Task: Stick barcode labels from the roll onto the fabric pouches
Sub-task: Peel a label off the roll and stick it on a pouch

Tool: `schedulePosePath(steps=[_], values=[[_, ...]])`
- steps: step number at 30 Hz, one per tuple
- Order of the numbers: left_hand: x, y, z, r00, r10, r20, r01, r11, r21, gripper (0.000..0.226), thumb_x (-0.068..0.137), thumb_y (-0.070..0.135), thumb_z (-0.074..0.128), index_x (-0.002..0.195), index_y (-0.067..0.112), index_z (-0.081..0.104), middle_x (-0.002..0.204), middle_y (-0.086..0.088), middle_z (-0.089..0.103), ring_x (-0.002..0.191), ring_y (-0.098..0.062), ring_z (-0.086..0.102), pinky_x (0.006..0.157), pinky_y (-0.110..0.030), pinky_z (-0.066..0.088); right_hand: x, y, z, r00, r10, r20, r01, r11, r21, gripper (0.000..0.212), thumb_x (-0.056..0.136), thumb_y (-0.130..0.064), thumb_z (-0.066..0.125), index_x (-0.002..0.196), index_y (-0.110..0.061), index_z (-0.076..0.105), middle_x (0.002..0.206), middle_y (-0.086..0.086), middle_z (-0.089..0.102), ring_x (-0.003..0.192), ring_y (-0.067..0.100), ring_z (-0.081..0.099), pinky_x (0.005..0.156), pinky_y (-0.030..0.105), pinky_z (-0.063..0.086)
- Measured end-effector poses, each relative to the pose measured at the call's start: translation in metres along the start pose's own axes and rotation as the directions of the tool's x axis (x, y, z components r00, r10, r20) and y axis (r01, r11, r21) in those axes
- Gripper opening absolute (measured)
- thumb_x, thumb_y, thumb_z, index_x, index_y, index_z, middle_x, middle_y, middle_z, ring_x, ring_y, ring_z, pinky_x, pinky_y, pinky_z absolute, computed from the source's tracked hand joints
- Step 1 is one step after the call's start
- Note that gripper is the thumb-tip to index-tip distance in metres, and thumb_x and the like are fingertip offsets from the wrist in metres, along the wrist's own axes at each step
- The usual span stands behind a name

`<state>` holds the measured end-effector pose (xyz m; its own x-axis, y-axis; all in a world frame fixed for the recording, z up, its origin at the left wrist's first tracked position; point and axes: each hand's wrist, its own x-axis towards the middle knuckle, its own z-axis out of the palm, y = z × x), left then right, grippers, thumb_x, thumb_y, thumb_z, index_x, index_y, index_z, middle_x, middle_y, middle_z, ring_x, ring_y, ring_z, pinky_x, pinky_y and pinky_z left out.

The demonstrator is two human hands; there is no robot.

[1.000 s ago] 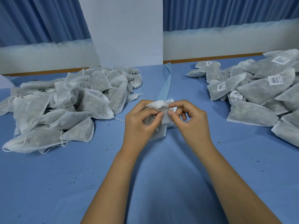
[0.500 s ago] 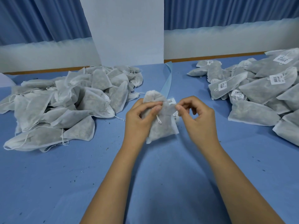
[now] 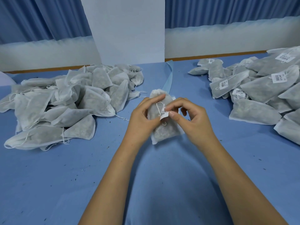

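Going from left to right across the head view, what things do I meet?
Pile of unlabelled pouches → left hand gripping a pouch → barcode label → right hand pinching it → pile of labelled pouches.

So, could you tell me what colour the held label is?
White label with black barcode; head view.

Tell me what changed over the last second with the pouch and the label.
The right hand now pinches a barcode label and has brought it onto the front of the pouch; earlier its fingers worked beside the pouch. The left hand, which held the pouch bunched up, has stood it upright and keeps gripping it. The unlabelled pile, the labelled pile and the blue backing strip stayed put.
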<state>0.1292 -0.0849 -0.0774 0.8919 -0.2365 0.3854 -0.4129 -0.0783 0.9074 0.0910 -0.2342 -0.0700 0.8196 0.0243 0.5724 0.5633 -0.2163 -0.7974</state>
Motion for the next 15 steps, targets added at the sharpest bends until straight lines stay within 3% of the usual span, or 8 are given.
schedulePosePath(steps=[4, 9, 11, 15], values=[[-0.0005, 0.0016, 0.0018, 0.998, -0.060, 0.017, 0.060, 0.998, -0.012, 0.059, 0.073, -0.006, 0.077, 0.122, 0.024, 0.065, 0.121, -0.004, 0.063, 0.115, -0.015, 0.060, 0.098, -0.040, 0.050, 0.0013, 0.0005, -0.0004, 1.000, -0.015, 0.010, 0.015, 1.000, 0.023, 0.012, 0.083, -0.007, 0.059, 0.083, -0.018, 0.065, 0.087, -0.003, 0.065, 0.087, 0.019, 0.055, 0.075, 0.021, 0.036], [-0.0016, 0.0023, 0.0026, 0.998, -0.046, 0.047, 0.048, 0.998, -0.043, 0.064, 0.069, -0.008, 0.080, 0.125, 0.019, 0.063, 0.121, -0.011, 0.060, 0.108, -0.009, 0.061, 0.088, -0.021, 0.051, 0.0008, 0.0044, 0.0007, 1.000, -0.018, 0.016, 0.020, 0.993, -0.115, 0.020, 0.078, 0.003, 0.054, 0.082, -0.014, 0.065, 0.084, -0.006, 0.064, 0.081, 0.008, 0.051, 0.082, 0.015, 0.033], [-0.0006, 0.0018, 0.0016, 0.998, -0.030, 0.050, 0.031, 0.999, -0.021, 0.067, 0.068, -0.008, 0.082, 0.127, 0.017, 0.062, 0.120, -0.011, 0.059, 0.110, -0.012, 0.059, 0.093, -0.025, 0.049, 0.0007, 0.0065, 0.0005, 1.000, -0.015, -0.006, 0.013, 0.974, -0.225, 0.021, 0.076, -0.002, 0.052, 0.080, -0.017, 0.065, 0.084, -0.010, 0.064, 0.078, 0.005, 0.047, 0.084, 0.022, 0.032], [-0.0001, 0.0016, 0.0012, 0.998, -0.034, 0.062, 0.035, 0.999, -0.003, 0.070, 0.067, -0.005, 0.083, 0.129, 0.019, 0.061, 0.121, -0.005, 0.060, 0.115, -0.017, 0.058, 0.102, -0.040, 0.048, 0.0009, 0.0074, 0.0004, 0.997, -0.049, -0.063, 0.025, 0.940, -0.340, 0.017, 0.077, -0.008, 0.053, 0.077, -0.019, 0.066, 0.084, -0.013, 0.065, 0.076, 0.001, 0.044, 0.082, 0.020, 0.028]])
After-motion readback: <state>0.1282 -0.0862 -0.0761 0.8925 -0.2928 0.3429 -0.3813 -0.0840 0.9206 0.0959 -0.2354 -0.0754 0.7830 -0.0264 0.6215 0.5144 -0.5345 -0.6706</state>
